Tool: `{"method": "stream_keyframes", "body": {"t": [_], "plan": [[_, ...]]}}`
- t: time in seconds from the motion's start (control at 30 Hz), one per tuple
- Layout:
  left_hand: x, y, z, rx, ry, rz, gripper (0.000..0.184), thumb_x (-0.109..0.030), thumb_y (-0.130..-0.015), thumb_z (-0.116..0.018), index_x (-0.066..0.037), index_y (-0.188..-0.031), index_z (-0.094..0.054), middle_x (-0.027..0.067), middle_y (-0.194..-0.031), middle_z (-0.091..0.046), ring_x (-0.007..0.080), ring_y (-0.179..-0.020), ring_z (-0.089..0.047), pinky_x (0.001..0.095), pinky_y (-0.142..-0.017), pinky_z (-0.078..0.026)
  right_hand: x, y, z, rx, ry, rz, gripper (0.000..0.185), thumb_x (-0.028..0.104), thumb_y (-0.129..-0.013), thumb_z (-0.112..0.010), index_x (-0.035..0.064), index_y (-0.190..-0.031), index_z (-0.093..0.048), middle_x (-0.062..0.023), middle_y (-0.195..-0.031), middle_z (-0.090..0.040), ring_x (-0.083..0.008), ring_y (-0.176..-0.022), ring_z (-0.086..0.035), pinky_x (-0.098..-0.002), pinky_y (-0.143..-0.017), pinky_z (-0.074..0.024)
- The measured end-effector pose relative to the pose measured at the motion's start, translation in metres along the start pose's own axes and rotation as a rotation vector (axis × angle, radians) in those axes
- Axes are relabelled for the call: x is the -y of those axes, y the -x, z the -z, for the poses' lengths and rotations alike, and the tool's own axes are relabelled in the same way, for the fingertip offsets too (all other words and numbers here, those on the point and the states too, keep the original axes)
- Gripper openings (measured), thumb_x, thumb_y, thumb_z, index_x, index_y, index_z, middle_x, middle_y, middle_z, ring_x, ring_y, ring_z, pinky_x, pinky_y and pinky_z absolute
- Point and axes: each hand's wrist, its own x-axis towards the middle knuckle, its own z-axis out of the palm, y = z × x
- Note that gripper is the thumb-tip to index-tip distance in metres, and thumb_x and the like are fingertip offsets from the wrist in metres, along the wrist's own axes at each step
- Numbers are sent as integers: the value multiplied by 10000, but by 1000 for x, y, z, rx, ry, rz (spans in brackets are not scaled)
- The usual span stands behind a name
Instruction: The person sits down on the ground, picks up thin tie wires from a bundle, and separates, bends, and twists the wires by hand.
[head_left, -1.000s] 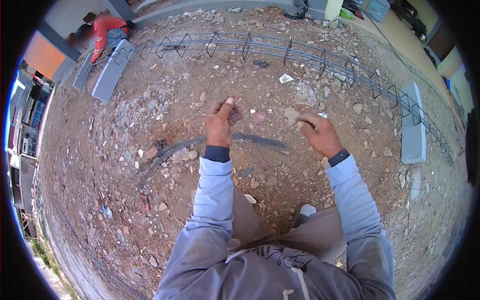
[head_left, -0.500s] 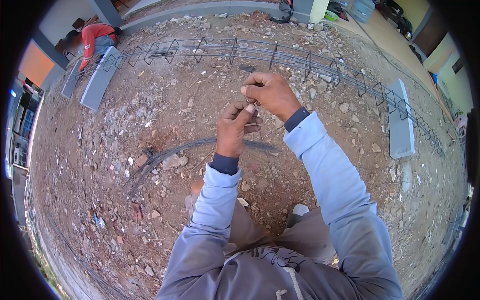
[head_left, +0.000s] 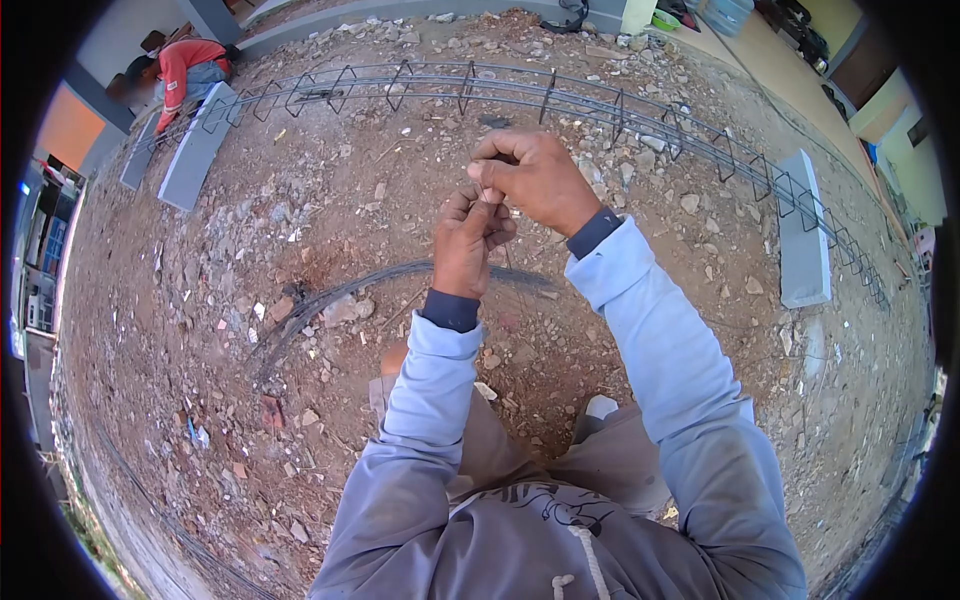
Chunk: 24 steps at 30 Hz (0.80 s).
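Observation:
My left hand (head_left: 468,240) is closed in a pinch, palm side up, over the rubble ground. Against its fingertips is my right hand (head_left: 538,180), also pinching, from above and to the right. Whatever lies between the fingers is too thin to make out. Below my left hand, a bundle of thin dark wires (head_left: 345,292) curves across the soil. Beyond both hands stretches a long steel rebar cage (head_left: 510,90), resting on grey blocks at its two ends.
The right-hand grey block (head_left: 803,235) stands under the cage, and another grey block (head_left: 198,148) is at the left. A person in red (head_left: 185,75) crouches by that end. Stones and broken pieces litter the ground.
My right hand has come left from beside the stones to meet my left hand at the fingertips. Over the last half second both hands have shifted slightly upward in view, still together.

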Motion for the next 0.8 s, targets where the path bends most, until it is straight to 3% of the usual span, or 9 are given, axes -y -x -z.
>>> {"method": "stream_keyframes", "body": {"t": [0.07, 0.1, 0.2, 0.3, 0.4, 0.5, 0.6, 0.7, 0.8], "plan": [[7, 1, 0, 79, 110, 55, 184, -225, -922, -523, -53, -987, -536, 39, -801, -601, 132, -686, -613, 272, -596, -532, 0, -5, -3, -3, 153, 63, 133, 126, -814, -624, 11, -880, -627, -23, -632, -574, -69, -560, -532, -238, -495, -424], [11, 1, 0, 119, 166, 81, 192, -214, -935, -496, -37, -999, -534, 48, -812, -605, 138, -691, -617, 287, -615, -550, 5, -6, -2, 8, 108, -64, 127, 120, -811, -619, 11, -874, -630, -28, -611, -564, -78, -548, -533, -262, -504, -437], [17, 4, -3, 101, 124, 148, 202, -222, -938, -488, -38, -1002, -537, 50, -823, -609, 143, -695, -621, 290, -635, -550, -15, -17, 4, -93, 196, 41, 134, 121, -813, -615, 5, -879, -628, -26, -623, -569, -84, -545, -532, -262, -505, -441], [16, 9, -10, 91, 151, 182, 183, -221, -937, -491, -48, -979, -535, 57, -838, -613, 150, -718, -628, 297, -656, -547, -26, -18, 11, -192, 178, -6, 187, 188, -769, -634, 38, -878, -655, -127, -742, -642, -237, -634, -609, -349, -613, -474], [15, 7, -12, 112, 133, 177, 168, -215, -939, -490, -56, -974, -529, 62, -851, -616, 159, -740, -634, 304, -671, -546, -17, -10, 18, -186, -67, -179, 207, 193, -780, -627, 26, -900, -651, -119, -738, -647, -250, -653, -609, -353, -629, -474], [18, 7, -14, 141, 109, 202, 161, -208, -939, -489, -59, -989, -525, 61, -862, -617, 163, -755, -638, 305, -669, -548, -16, -10, 23, -182, -14, -239, 216, 184, -792, -612, 12, -918, -644, -115, -774, -655, -281, -719, -611, -370, -671, -473], [26, 7, -15, 165, 137, 212, 150, -197, -939, -488, -62, -995, -524, 62, -870, -620, 163, -763, -638, 305, -667, -548, -27, -11, 21, -126, 205, 9, 201, 154, -818, -618, -1, -946, -623, -70, -749, -616, -127, -622, -572, -294, -589, -479], [27, 5, -15, 63, 164, 183, 127, -209, -922, -526, -85, -949, -534, 53, -869, -619, 156, -773, -628, 301, -680, -535, -35, 3, 15, -235, 367, 216, 228, 177, -809, -632, 4, -957, -626, -99, -795, -632, -161, -671, -595, -313, -633, -487], [21, 3, -9, 0, 144, 151, 126, -214, -923, -526, -89, -942, -522, 55, -874, -615, 157, -776, -621, 303, -677, -535, -48, 39, 20, -218, 414, -20, 219, 185, -800, -639, 12, -934, -639, -105, -766, -635, -180, -676, -606, -319, -632, -484]]}}
